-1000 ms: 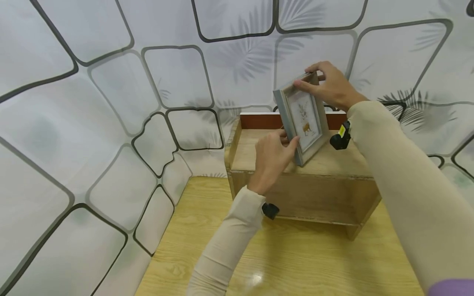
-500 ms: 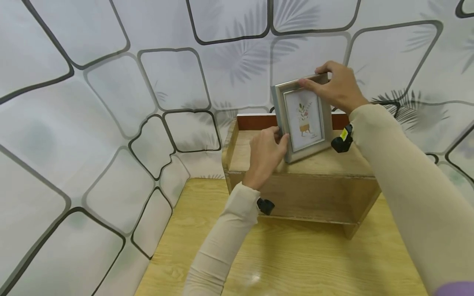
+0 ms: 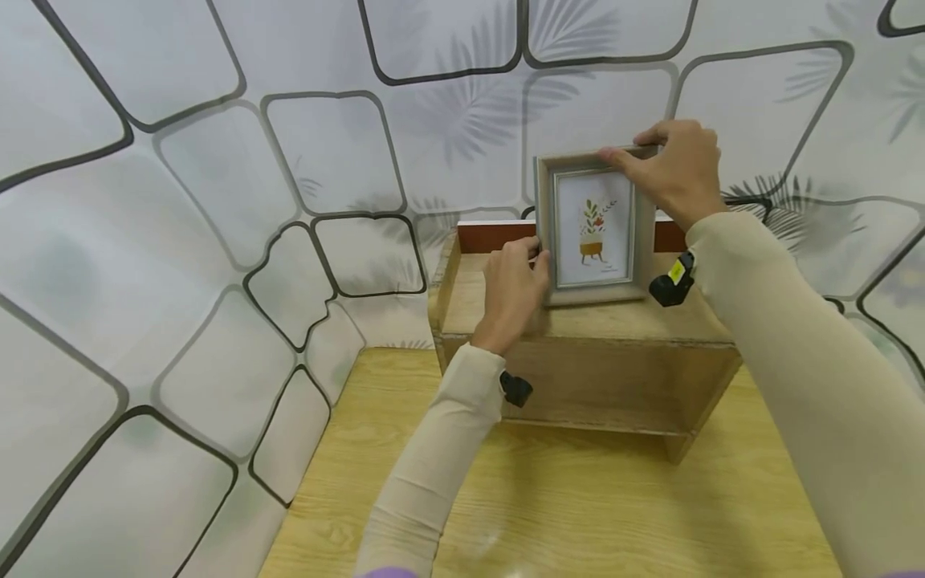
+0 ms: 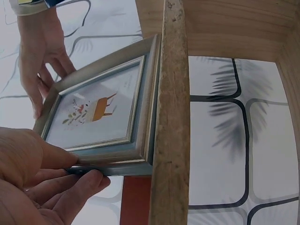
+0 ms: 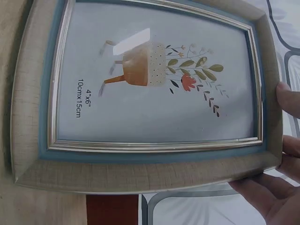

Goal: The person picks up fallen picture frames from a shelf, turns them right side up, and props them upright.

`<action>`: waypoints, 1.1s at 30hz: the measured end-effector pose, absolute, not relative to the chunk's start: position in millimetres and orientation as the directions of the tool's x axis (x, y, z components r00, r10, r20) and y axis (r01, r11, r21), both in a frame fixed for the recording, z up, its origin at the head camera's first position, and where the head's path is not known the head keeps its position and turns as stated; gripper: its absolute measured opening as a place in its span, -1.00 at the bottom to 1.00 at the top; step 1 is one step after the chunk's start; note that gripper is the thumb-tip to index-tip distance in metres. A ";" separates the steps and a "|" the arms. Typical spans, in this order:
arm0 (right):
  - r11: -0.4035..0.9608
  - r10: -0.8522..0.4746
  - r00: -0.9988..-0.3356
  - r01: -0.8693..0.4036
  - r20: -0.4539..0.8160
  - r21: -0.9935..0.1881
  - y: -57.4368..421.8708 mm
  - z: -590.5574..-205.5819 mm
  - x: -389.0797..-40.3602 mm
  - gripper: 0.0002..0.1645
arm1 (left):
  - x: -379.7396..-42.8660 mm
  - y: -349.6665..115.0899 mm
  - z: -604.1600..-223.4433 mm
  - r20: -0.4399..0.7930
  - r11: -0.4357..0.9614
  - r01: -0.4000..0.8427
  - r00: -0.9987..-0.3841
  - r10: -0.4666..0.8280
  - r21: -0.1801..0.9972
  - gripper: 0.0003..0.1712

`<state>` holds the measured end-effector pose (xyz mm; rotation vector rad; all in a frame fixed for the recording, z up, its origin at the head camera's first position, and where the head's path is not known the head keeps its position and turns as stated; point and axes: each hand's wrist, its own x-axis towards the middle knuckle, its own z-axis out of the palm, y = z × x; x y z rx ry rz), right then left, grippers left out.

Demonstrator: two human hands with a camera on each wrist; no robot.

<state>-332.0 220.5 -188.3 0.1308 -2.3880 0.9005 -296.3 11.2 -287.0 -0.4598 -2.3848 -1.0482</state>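
Note:
A picture frame (image 3: 594,233), beige with blue-grey inner trim, shows a potted plant print. It stands nearly upright on the top board of a small wooden shelf unit (image 3: 499,321), facing me. My right hand (image 3: 675,172) pinches its upper right corner, thumb in front and fingers behind. At the left side, my left hand (image 3: 511,293) holds the edge; in the left wrist view the thumb of that left hand (image 4: 42,173) lies on the front and its fingers run along the side. The right wrist view shows the print (image 5: 150,70) up close. The frame's back is hidden.
A reddish-brown strip (image 3: 491,238) runs along the back of the shelf top, near the patterned wall covering (image 3: 462,112). Below the top board is an open compartment (image 3: 600,385). The unit sits on a yellow wood-grain surface (image 3: 578,498).
The picture frame has turned from an angled, tilted pose to face me squarely and nearly upright. My right hand has shifted slightly right with its corner; my left hand has moved slightly up along the side.

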 end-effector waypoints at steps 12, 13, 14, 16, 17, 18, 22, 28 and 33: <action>0.787 0.183 -0.752 -0.274 0.633 -0.553 219.6 -191.9 -328.7 -0.27 | -307.7 12.1 -287.3 0.570 0.640 0.487 -0.816 0.091 0.595 -0.68; 0.787 0.183 -0.753 -0.273 0.632 -0.554 219.9 -192.0 -328.5 -0.27 | -308.1 12.4 -287.2 0.570 0.641 0.486 -0.816 0.090 0.594 -0.67; 0.787 0.183 -0.754 -0.272 0.631 -0.553 220.1 -192.2 -328.4 -0.27 | -308.4 12.7 -287.0 0.569 0.642 0.485 -0.817 0.090 0.594 -0.67; 0.788 0.182 -0.755 -0.271 0.630 -0.553 220.6 -192.7 -327.9 -0.27 | -309.0 13.4 -286.9 0.566 0.643 0.484 -0.819 0.092 0.594 -0.67; 0.789 0.183 -0.755 -0.270 0.630 -0.552 220.7 -192.8 -327.5 -0.27 | -309.1 13.8 -286.8 0.565 0.643 0.483 -0.820 0.094 0.595 -0.67; 0.789 0.184 -0.755 -0.268 0.630 -0.552 220.9 -192.9 -327.0 -0.26 | -309.4 14.3 -286.7 0.563 0.641 0.483 -0.821 0.095 0.596 -0.67; 0.794 0.189 -0.753 -0.260 0.630 -0.549 221.0 -193.2 -324.7 -0.26 | -309.9 15.4 -286.3 0.551 0.637 0.480 -0.828 0.101 0.603 -0.66; 0.796 0.183 -0.798 -0.223 0.575 -0.562 223.9 -187.7 -312.2 -0.13 | -297.5 7.5 -283.8 0.583 0.675 0.486 -0.806 0.100 0.556 -0.53; 0.812 0.125 -0.792 -0.264 0.597 -0.521 237.0 -191.5 -285.5 -0.18 | -271.0 -11.0 -284.3 0.661 0.741 0.541 -0.729 0.177 0.398 -0.40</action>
